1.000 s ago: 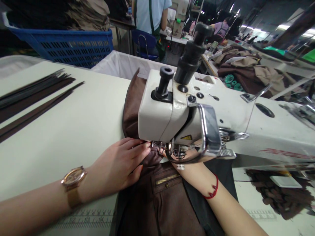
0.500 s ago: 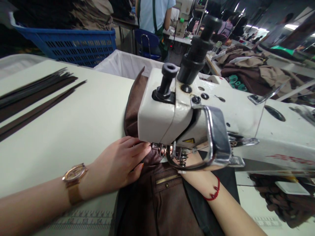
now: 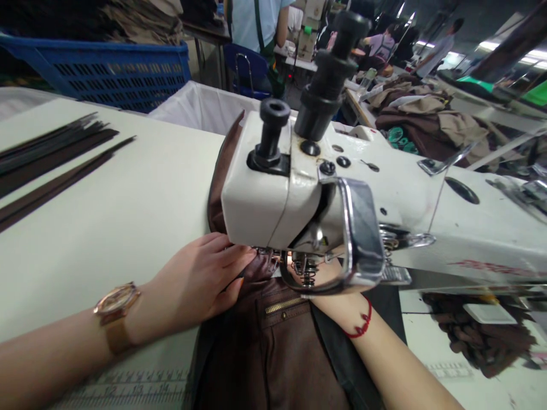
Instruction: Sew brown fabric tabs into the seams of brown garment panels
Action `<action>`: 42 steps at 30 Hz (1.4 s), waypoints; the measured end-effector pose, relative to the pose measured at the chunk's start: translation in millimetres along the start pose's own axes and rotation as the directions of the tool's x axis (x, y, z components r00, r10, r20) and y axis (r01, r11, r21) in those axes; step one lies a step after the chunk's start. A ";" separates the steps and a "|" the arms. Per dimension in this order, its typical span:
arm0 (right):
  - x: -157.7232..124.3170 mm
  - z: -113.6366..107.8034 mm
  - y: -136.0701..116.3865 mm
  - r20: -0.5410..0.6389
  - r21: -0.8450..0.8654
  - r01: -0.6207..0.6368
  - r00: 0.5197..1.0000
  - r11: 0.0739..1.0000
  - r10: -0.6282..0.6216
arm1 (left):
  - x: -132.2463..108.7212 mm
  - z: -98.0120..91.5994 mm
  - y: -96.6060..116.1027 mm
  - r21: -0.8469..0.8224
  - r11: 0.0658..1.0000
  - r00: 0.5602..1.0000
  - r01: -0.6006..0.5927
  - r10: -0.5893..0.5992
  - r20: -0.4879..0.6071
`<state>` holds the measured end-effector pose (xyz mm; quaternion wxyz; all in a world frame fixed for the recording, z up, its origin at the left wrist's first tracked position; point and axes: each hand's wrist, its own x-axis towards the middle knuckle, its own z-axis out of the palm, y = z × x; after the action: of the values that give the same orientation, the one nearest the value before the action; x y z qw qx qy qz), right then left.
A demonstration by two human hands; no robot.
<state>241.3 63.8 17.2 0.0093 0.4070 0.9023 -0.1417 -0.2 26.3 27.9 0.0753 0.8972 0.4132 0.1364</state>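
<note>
A brown leather-like garment piece (image 3: 287,353) with a short brass zipper (image 3: 284,306) lies under the head of a white sewing machine (image 3: 260,199). My left hand (image 3: 203,279), with a watch at the wrist, rests at the left of the presser area. Its fingers are together at the material, with the thumb lower down against it. From the lower right my right hand (image 3: 331,279) reaches in behind the machine's metal guard (image 3: 363,233). Its fingers are mostly hidden there. Dark lining (image 3: 342,347) shows beneath the right forearm. Behind the head, more brown material (image 3: 220,176) curves up.
Dark brown strips (image 3: 64,171) lie on the pale table (image 3: 162,182) at left. A blue basket (image 3: 119,71) of cloth and a white-lined bin (image 3: 192,102) stand beyond. Brown scraps (image 3: 482,341) sit at right. A ruler scale (image 3: 128,387) runs along the front. Co-workers are farther back.
The whole view has shifted slightly, so the machine and both hands appear a little farther left. Both hands keep nearly the same place at the machine.
</note>
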 end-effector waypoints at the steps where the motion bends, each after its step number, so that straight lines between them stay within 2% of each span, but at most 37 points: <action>1: -0.2 0.0 0.0 0.013 0.001 -0.015 1.000 1.000 0.015 | 0.4 -0.2 0.0 -0.005 1.000 1.000 0.000 0.000 -0.003; 4: -1.1 -1.3 -0.7 0.016 0.011 -0.040 0.999 0.999 0.040 | 0.7 0.4 0.1 -0.028 1.000 0.999 -0.007 0.007 -0.031; 7: -1.7 -3.4 -2.1 -0.007 0.022 -0.011 1.000 1.000 0.011 | 0.2 1.3 -0.7 -0.035 0.999 0.999 0.000 -0.001 -0.042; 14: -0.5 -1.3 -0.9 0.070 -0.045 -0.044 0.996 0.998 0.047 | -1.5 4.6 -3.2 -0.006 1.000 0.999 0.018 -0.018 -0.026; 16: 0.8 0.7 0.6 0.029 -0.067 -0.017 0.999 0.998 0.019 | -1.9 6.0 -4.2 0.013 1.000 0.999 0.003 -0.002 -0.042; 20: 4.3 3.5 -0.7 -0.147 -0.123 0.078 0.984 0.989 -0.096 | -2.7 5.1 -12.5 0.104 0.994 0.997 -0.018 0.025 -0.072; 23: 0.0 0.7 -10.2 -0.226 -0.196 0.107 0.963 0.975 -0.151 | -4.9 -0.8 -16.4 0.186 0.981 0.995 0.055 -0.039 -0.089; 26: -15.0 -10.5 -24.3 -0.243 -0.236 0.103 0.957 0.966 -0.161 | -12.6 -7.4 0.5 0.268 0.956 0.993 0.119 -0.108 -0.053; 31: -32.8 -42.7 -29.1 -0.057 -0.229 0.153 0.984 0.961 -0.170 | -29.4 -10.9 58.7 0.378 0.920 0.992 0.102 -0.125 0.035; 34: -22.0 -54.7 -20.3 0.051 -0.257 0.091 0.995 0.962 -0.081 | -22.4 -14.0 72.2 0.329 0.942 0.996 0.072 -0.082 0.016; 37: -13.1 -57.0 -18.5 0.110 -0.283 0.063 0.993 0.957 -0.033 | -3.3 -17.6 66.0 0.147 0.983 0.994 -0.112 0.113 0.005; 39: -19.8 -57.1 -26.2 0.119 -0.296 0.056 0.993 0.954 -0.021 | 7.6 -18.4 60.4 0.048 0.972 0.973 -0.232 0.231 0.015; 42: -47.2 -60.5 -50.7 0.059 -0.388 -0.005 0.998 0.922 0.031 | 10.1 -17.3 58.8 0.038 0.957 0.956 -0.288 0.285 0.073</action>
<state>241.4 13.3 94.1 0.1199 0.4006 0.9080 0.0265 43.2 -3.6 60.8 0.0470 0.9532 0.2791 0.1058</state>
